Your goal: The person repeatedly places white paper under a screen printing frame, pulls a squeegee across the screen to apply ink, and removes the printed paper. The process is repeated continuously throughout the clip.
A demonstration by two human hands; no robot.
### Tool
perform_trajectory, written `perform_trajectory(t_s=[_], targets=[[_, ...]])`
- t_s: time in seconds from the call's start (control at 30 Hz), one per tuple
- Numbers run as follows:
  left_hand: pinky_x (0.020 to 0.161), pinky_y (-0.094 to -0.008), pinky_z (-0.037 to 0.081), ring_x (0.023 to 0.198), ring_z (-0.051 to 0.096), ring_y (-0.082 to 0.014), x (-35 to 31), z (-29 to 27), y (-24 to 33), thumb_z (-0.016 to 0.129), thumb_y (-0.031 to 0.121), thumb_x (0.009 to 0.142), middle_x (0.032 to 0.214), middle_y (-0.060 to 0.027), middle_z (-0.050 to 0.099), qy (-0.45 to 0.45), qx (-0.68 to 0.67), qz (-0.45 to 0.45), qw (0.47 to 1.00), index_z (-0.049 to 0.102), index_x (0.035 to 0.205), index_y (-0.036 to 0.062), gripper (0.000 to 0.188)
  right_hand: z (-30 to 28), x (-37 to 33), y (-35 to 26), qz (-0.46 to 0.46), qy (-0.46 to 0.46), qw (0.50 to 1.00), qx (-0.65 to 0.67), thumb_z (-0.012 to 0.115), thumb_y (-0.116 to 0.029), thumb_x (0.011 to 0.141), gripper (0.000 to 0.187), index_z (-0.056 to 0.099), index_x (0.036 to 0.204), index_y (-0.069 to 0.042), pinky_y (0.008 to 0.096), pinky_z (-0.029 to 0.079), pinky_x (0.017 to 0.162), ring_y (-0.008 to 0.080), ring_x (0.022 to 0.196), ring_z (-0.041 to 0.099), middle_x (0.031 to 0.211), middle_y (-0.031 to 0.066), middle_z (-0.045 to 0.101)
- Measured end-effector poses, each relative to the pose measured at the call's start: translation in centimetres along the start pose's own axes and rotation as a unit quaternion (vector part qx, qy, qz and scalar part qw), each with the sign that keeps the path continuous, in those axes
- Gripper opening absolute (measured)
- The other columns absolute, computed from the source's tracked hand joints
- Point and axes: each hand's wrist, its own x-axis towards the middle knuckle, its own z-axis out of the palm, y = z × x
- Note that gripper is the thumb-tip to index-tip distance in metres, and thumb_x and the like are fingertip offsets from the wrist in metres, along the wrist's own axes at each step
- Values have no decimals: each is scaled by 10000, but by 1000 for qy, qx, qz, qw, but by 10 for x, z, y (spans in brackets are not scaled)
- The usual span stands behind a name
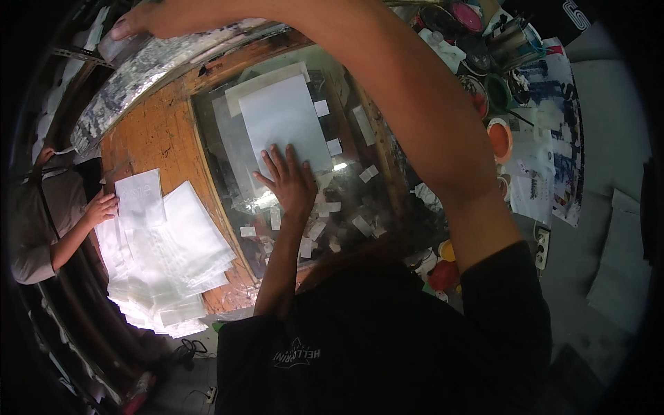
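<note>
My left hand (287, 181) lies flat with spread fingers on the lower part of a white sheet (280, 114). That sheet rests on a glass panel (346, 207) set in a wooden table, over a larger pale sheet (232, 142). Small white paper pieces (334, 146) are scattered around it on the panel. My right arm arches across the top of the view to the far left. There my right hand (145, 21) is closed around something pale beside a long silvery, paint-spotted surface (138, 79); what it grips is too unclear to name.
At the left, another person's hand (102, 206) touches a pile of thin white sheets or bags (194, 235) on the orange-brown tabletop (149, 131). Paint pots, including an orange one (499, 140), crowd the right side. A power strip (542, 247) hangs nearby.
</note>
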Motion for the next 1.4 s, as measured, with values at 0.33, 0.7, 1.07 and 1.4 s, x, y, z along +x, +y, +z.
perform_trajectory(t_s=[0.33,0.7,1.07,1.4], targets=[[1146,-772,-4,1560,152,-434,-23,-3,4,573,266,988,1621,-247,313,4,-15,36,999,485,1485,53,547,11,-15,6,-37,70,996,-41,548,-286,1056,393,709,867,19,241,347,404,78,493,403,608,28,511],[1111,-581,400,1459,385,-341,-77,-133,18,571,373,1042,1467,-185,482,106,-718,-231,648,426,1490,68,561,198,-151,13,1,154,982,-113,762,-311,874,486,633,1255,-39,432,396,848,286,968,586,985,120,613],[1109,-627,295,1315,500,-276,-81,-86,-14,614,374,1017,1251,-102,531,-7,-728,-577,370,497,1286,95,405,265,-35,237,51,115,984,-127,640,12,823,257,688,1052,-94,476,485,811,344,926,658,885,139,720],[1076,-585,352,1300,541,-291,-94,-89,-22,574,330,1032,1285,-125,554,-8,-738,-548,394,507,1300,38,402,285,-18,201,70,-15,990,-119,634,27,834,238,687,1044,-72,490,527,776,372,900,691,922,127,742]])
